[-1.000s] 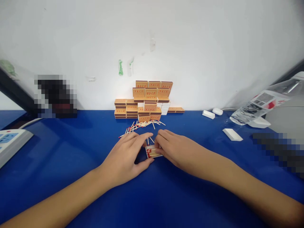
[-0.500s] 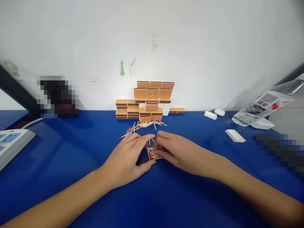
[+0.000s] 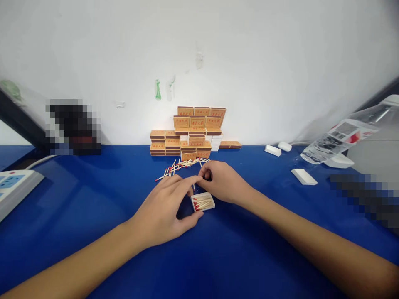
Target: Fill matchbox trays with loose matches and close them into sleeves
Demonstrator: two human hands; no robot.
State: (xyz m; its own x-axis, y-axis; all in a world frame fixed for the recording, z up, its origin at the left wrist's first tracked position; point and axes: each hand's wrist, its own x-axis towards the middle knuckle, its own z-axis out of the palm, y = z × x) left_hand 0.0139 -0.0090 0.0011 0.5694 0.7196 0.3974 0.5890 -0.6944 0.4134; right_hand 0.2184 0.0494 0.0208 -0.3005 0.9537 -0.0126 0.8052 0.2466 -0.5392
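Note:
A white matchbox tray point(image 3: 213, 204) lies in front of me on the blue table with red-headed matches point(image 3: 202, 202) in it. My left hand point(image 3: 170, 207) steadies it, thumb at the near edge and bent fingers by the far left corner, the index finger stretched out above. My right hand point(image 3: 220, 180) is just beyond the tray with its fingertips pinched together near my left index tip. Whatever is between those fingertips is hidden. A loose pile of matches point(image 3: 183, 165) spreads behind both hands, partly covered by them.
Stacked orange matchboxes point(image 3: 197, 123) stand against the wall. To the right are white blocks point(image 3: 304, 177), a small white case point(image 3: 284, 146) and a leaning plastic bottle point(image 3: 335, 137). A power strip point(image 3: 18, 187) sits at the left edge.
My right hand has moved from over the tray to beyond it, toward the loose matches, uncovering the matches in the tray. My left hand stays at the tray.

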